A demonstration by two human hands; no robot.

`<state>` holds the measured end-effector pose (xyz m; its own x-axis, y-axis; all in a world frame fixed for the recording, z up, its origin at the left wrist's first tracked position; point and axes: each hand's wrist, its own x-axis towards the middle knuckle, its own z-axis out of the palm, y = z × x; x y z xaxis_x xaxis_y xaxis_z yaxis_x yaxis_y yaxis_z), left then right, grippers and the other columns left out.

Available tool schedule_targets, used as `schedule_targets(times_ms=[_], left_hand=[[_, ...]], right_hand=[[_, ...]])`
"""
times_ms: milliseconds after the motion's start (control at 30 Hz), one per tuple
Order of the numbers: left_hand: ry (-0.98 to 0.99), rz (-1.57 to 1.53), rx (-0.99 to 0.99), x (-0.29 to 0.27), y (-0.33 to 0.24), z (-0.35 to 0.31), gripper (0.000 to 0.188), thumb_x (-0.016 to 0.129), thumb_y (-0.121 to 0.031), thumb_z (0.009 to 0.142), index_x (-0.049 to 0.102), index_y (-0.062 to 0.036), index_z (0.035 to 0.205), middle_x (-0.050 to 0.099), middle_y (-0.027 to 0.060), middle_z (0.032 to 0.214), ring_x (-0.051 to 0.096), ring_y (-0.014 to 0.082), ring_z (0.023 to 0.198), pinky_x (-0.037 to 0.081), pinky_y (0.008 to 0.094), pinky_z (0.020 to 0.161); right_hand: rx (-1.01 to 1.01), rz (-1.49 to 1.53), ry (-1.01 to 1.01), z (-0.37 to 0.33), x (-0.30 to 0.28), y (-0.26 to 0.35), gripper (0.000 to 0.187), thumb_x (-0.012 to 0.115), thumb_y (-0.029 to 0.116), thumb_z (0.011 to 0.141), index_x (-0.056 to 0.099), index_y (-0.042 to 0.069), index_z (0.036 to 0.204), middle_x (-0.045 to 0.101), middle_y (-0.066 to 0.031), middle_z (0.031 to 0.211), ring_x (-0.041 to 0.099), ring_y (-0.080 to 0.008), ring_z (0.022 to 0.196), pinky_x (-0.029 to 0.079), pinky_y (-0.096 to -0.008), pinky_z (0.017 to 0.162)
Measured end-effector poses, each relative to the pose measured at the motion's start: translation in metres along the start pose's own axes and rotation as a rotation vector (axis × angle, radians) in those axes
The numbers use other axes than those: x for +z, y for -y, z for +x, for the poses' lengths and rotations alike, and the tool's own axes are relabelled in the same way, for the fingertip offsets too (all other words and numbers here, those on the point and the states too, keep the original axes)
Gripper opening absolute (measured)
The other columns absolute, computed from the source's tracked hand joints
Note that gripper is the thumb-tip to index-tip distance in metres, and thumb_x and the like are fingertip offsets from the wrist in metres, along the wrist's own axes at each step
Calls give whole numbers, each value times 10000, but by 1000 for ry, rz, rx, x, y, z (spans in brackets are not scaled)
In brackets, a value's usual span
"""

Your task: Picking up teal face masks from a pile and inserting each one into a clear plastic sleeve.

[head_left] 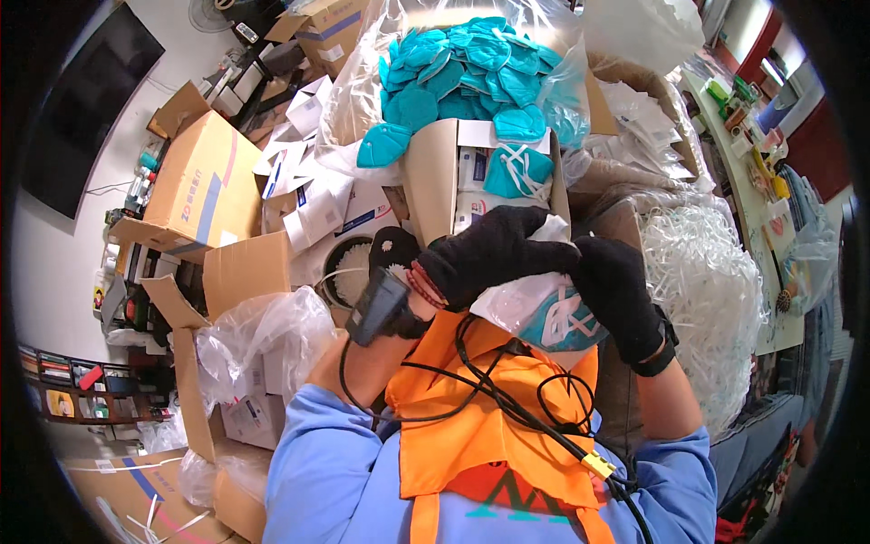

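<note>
Both of my hands wear black gloves. My left hand (pixel 494 254) and my right hand (pixel 616 295) together grip a clear plastic bag holding a teal mask (pixel 544 313) close above my orange apron (pixel 485 426). A black device (pixel 376 308) with a black cable is strapped at my left wrist. Just beyond my hands stands an open cardboard box (pixel 430 177) with packaged teal masks inside. Behind it a large clear bag holds a heap of loose teal masks (pixel 471 77).
Cardboard boxes (pixel 204 181) and small white cartons (pixel 313 204) crowd the left. A clear bag of white ear-loop strips (pixel 707 290) lies at the right. A crumpled plastic bag (pixel 258 340) sits beside my left arm. A cluttered table (pixel 752 163) stands far right.
</note>
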<state>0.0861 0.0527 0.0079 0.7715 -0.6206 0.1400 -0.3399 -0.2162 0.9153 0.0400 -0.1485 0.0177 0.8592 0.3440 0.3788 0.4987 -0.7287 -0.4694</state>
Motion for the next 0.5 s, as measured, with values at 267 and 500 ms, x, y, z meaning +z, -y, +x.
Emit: schedule_targets(times_ms=[267, 500], left_hand=[[-296, 229, 17, 34, 13, 1, 162, 598, -153, 871, 648, -34, 969, 654, 149, 828, 643, 313, 749, 500, 351, 672], [-314, 1018, 181, 33, 82, 5, 318, 555, -106, 795, 588, -53, 1107, 626, 158, 797, 633, 308, 713, 505, 414, 634]], right_hand=[[-193, -108, -77, 2, 4, 10, 66, 665, 55, 714, 608, 49, 747, 555, -113, 637, 565, -309, 602, 437, -393, 545], [-463, -238, -3, -8, -21, 57, 94, 613, 129, 721, 579, 55, 769, 477, -106, 630, 525, -313, 657, 453, -438, 615]])
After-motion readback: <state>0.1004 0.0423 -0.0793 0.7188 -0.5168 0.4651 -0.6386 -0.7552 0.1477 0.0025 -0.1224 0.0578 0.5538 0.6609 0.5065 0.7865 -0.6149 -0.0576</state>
